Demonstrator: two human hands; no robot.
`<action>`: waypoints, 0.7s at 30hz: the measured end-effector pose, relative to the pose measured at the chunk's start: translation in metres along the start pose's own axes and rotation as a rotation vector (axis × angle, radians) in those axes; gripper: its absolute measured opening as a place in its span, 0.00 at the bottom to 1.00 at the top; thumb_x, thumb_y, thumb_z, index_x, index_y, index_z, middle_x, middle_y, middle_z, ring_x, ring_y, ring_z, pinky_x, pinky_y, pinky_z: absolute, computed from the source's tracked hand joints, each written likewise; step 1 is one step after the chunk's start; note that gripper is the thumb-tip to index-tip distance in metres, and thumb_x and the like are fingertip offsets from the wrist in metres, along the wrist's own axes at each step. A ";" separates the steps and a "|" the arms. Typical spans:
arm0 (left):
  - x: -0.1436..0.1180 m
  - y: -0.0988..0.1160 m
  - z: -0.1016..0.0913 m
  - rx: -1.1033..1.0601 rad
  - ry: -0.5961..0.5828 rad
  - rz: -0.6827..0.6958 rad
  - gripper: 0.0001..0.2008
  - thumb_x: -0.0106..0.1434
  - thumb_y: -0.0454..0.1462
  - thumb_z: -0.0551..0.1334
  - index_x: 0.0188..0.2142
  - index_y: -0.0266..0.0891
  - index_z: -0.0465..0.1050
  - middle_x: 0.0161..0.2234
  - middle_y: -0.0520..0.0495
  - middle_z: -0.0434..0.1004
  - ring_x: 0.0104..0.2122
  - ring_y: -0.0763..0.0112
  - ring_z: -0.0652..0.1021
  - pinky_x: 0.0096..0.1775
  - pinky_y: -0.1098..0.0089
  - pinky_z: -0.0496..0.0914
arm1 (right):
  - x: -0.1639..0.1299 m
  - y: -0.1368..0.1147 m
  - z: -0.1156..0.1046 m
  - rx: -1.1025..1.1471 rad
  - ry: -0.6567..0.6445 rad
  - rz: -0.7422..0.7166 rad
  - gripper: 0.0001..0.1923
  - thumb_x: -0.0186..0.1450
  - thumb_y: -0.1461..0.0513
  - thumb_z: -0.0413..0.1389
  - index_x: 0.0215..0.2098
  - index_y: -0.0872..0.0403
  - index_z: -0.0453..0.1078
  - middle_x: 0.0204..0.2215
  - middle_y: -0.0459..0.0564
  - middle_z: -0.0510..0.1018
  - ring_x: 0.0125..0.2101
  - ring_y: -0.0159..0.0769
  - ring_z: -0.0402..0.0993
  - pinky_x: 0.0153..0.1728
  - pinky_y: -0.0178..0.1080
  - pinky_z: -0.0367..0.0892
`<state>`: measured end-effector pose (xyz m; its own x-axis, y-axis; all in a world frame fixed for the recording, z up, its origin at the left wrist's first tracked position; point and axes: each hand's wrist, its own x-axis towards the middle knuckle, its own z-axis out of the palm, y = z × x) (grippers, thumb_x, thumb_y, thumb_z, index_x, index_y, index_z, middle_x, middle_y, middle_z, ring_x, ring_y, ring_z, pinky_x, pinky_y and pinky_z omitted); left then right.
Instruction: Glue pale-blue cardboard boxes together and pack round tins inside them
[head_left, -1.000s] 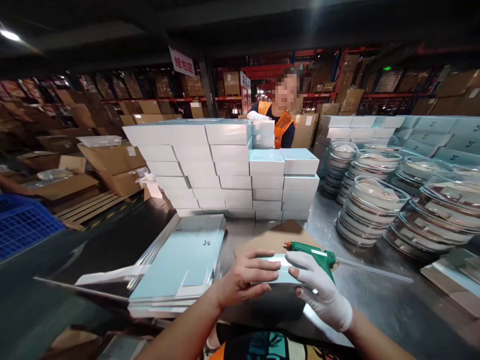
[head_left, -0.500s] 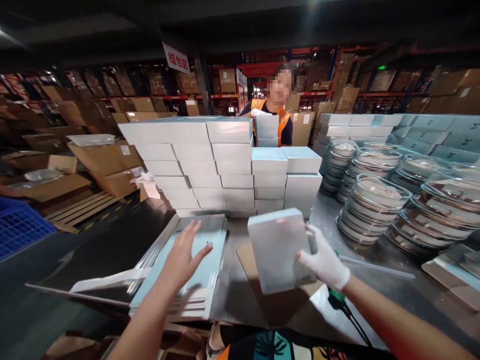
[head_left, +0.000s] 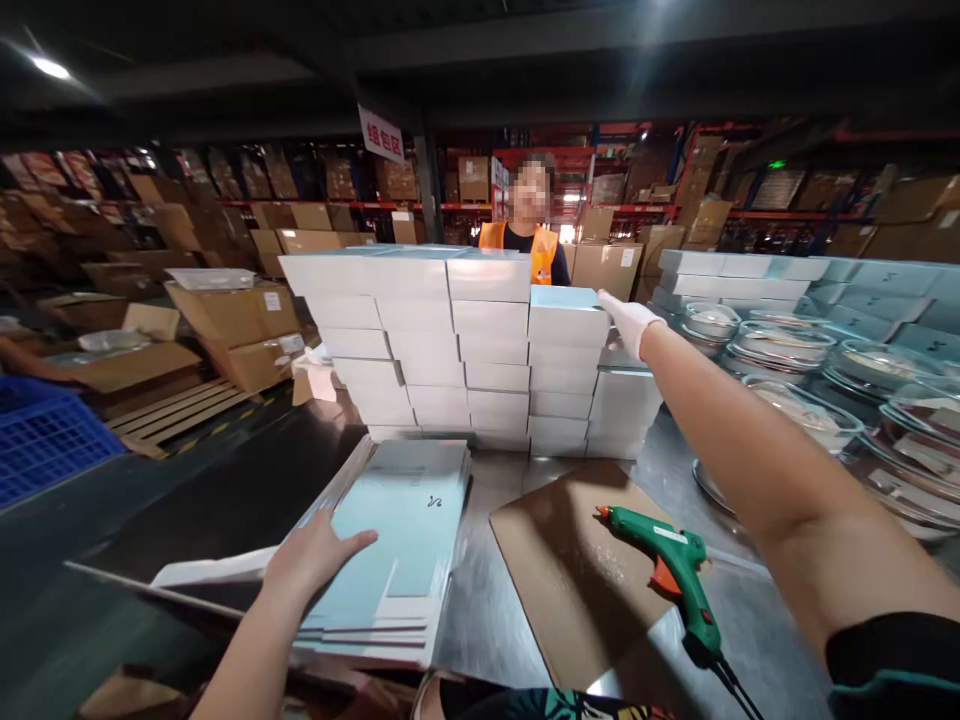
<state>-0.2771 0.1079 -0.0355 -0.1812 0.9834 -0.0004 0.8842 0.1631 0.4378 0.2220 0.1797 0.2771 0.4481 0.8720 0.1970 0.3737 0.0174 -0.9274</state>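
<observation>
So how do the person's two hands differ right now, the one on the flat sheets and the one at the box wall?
The left hand is bare; the right hand wears a white glove. The left hand rests flat on the stack of flat blue sheets close to the body; the right hand is stretched far forward, at the top box of the stacked boxes. Neither hand is closed around anything.
</observation>
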 end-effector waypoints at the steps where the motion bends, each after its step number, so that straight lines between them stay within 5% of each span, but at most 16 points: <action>1: -0.001 0.005 -0.005 0.011 -0.003 -0.014 0.40 0.54 0.61 0.66 0.55 0.32 0.75 0.48 0.22 0.86 0.51 0.26 0.84 0.48 0.45 0.78 | -0.001 0.006 -0.002 0.003 0.002 -0.026 0.26 0.72 0.42 0.57 0.50 0.56 0.77 0.38 0.54 0.81 0.29 0.35 0.76 0.22 0.33 0.71; 3: -0.004 0.015 -0.015 -0.003 0.066 -0.021 0.40 0.53 0.58 0.67 0.55 0.30 0.74 0.52 0.19 0.83 0.56 0.24 0.81 0.51 0.44 0.77 | -0.006 0.018 -0.008 0.004 0.003 -0.120 0.30 0.73 0.42 0.54 0.62 0.54 0.73 0.52 0.59 0.82 0.40 0.40 0.82 0.27 0.35 0.77; 5: -0.011 0.025 -0.024 -0.133 0.150 -0.056 0.36 0.52 0.57 0.66 0.51 0.33 0.73 0.51 0.20 0.83 0.54 0.26 0.82 0.50 0.45 0.78 | -0.014 0.030 -0.013 -0.017 0.004 -0.221 0.36 0.69 0.48 0.61 0.71 0.53 0.67 0.65 0.60 0.77 0.55 0.45 0.80 0.40 0.40 0.83; 9: -0.034 0.051 -0.038 -0.754 0.085 -0.088 0.32 0.46 0.57 0.72 0.43 0.43 0.70 0.41 0.38 0.88 0.38 0.46 0.87 0.37 0.57 0.79 | -0.022 0.040 -0.004 -0.287 0.114 -0.368 0.42 0.60 0.61 0.66 0.72 0.56 0.67 0.68 0.61 0.75 0.66 0.53 0.73 0.67 0.50 0.69; 12: -0.056 0.078 -0.041 -1.076 0.012 -0.033 0.35 0.38 0.57 0.79 0.40 0.42 0.72 0.35 0.44 0.88 0.31 0.57 0.84 0.34 0.64 0.77 | -0.016 0.031 0.009 -0.403 0.184 -0.369 0.37 0.64 0.62 0.62 0.71 0.57 0.69 0.64 0.63 0.79 0.63 0.55 0.76 0.68 0.53 0.66; 16: -0.082 0.115 -0.032 -1.229 -0.114 0.014 0.37 0.37 0.60 0.81 0.39 0.38 0.79 0.29 0.46 0.87 0.28 0.59 0.83 0.31 0.66 0.75 | -0.019 0.025 0.003 -0.354 0.193 -0.357 0.39 0.65 0.61 0.62 0.74 0.60 0.65 0.65 0.66 0.77 0.63 0.56 0.76 0.69 0.57 0.65; 19: -0.097 0.139 -0.015 -1.375 -0.129 0.019 0.36 0.38 0.59 0.82 0.38 0.37 0.82 0.28 0.46 0.87 0.29 0.59 0.84 0.33 0.64 0.77 | -0.060 0.056 -0.015 -0.242 0.163 -0.408 0.40 0.70 0.53 0.59 0.76 0.59 0.60 0.69 0.65 0.74 0.64 0.53 0.76 0.70 0.56 0.65; 21: -0.106 0.153 -0.001 -1.470 -0.182 0.048 0.34 0.40 0.58 0.83 0.39 0.38 0.84 0.31 0.44 0.88 0.33 0.56 0.86 0.39 0.61 0.80 | -0.106 0.095 -0.022 -0.036 0.031 -0.430 0.42 0.71 0.41 0.57 0.75 0.56 0.62 0.68 0.64 0.75 0.66 0.54 0.74 0.69 0.58 0.67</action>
<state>-0.1234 0.0284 0.0326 -0.0115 0.9997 -0.0212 -0.3509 0.0158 0.9363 0.2275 0.0780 0.1754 0.2688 0.7741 0.5732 0.5594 0.3590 -0.7472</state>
